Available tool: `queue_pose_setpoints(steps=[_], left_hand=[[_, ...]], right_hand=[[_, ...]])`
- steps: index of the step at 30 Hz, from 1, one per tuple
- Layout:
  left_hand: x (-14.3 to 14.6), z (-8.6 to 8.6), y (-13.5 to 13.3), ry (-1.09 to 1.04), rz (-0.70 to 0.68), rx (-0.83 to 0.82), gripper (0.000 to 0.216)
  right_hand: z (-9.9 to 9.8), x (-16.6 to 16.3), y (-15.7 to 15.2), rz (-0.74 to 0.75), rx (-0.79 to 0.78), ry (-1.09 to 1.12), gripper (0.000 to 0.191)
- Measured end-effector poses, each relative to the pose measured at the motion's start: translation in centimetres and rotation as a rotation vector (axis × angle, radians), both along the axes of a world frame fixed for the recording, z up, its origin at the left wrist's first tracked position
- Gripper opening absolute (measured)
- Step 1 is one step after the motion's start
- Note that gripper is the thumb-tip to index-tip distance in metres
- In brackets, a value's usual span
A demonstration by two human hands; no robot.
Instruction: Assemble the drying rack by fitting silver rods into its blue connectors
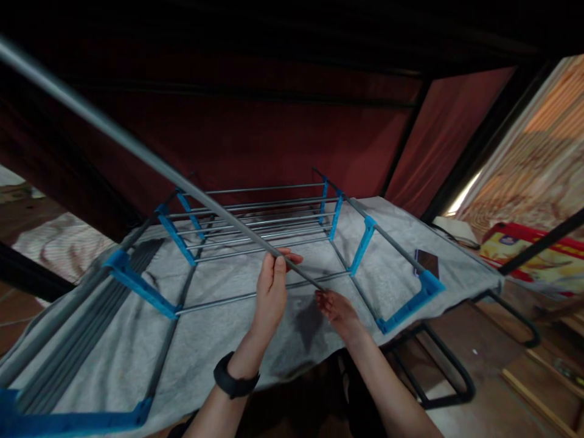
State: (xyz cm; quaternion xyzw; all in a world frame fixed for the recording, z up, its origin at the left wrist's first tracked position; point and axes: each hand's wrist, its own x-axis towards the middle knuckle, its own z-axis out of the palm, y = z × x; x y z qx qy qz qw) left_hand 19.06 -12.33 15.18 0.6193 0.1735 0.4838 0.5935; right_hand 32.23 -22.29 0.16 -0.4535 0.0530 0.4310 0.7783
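My left hand (pixel 272 291), with a black band on its wrist, is closed round a long grey metal rod (pixel 137 149) that slants up to the top left of the view. My right hand (pixel 336 307) pinches the rod's lower end just to the right. Both hands hover over a rack (pixel 255 234) of grey rods joined by blue plastic brackets, which lies on a grey cloth (pixel 219 340). A nearer blue bracket (pixel 137 285) stands to the left of my left hand.
A bundle of loose grey rods (pixel 73 340) lies at the left on the cloth. A small dark flat object (pixel 427 263) rests at the right. Dark red curtains hang behind. A black metal frame (pixel 438 365) and a colourful box (pixel 533 255) sit at the right.
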Motion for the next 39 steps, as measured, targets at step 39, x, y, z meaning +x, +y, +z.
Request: queue_pose_setpoints(steps=[39], left_hand=[[-9.5, -12.1, 5.7, 0.798, 0.264, 1.165, 0.039]], right_hand=[[3.3, 3.0, 1.8, -0.119, 0.037, -0.057, 0.002]])
